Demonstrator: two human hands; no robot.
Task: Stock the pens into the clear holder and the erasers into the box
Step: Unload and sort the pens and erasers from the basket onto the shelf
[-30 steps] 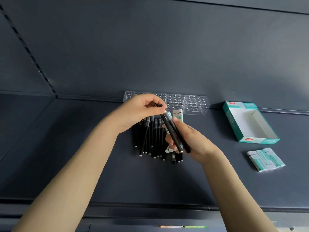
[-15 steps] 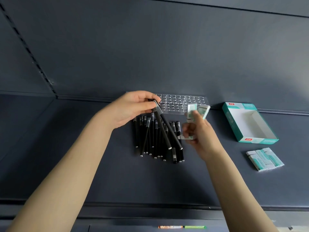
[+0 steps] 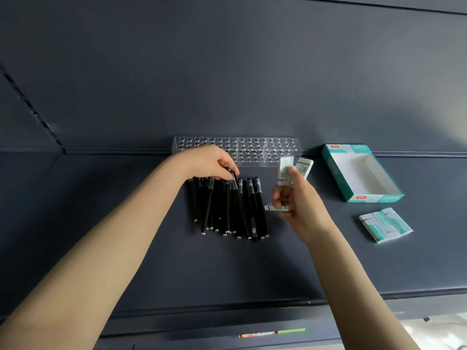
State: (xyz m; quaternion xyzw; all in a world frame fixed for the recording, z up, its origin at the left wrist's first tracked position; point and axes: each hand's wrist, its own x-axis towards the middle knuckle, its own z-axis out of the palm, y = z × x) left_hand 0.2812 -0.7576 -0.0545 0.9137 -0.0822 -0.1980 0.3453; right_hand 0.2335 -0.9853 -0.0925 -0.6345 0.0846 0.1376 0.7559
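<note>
Several black pens (image 3: 228,208) lie side by side on the dark shelf. My left hand (image 3: 211,162) pinches the upper end of one black pen (image 3: 238,198) that slants across the pile. Behind the pile, against the back wall, stands the clear holder (image 3: 255,147) with its rows of round holes. My right hand (image 3: 294,198) is raised to the right of the pens and grips several white-and-teal erasers (image 3: 286,168). The open teal-and-white box (image 3: 336,170) lies to the right, its white inside bare. In front of it sits a small stack of erasers (image 3: 385,224).
The shelf is dark blue with a raised front edge (image 3: 227,309) and a back wall close behind the holder. A slotted upright (image 3: 32,109) runs along the left rear corner. A strip of coloured label (image 3: 273,333) shows below the shelf front.
My right hand let go of the pens it shared with my left, picked up erasers and moved right. My left hand lowered its pen toward the pile.
</note>
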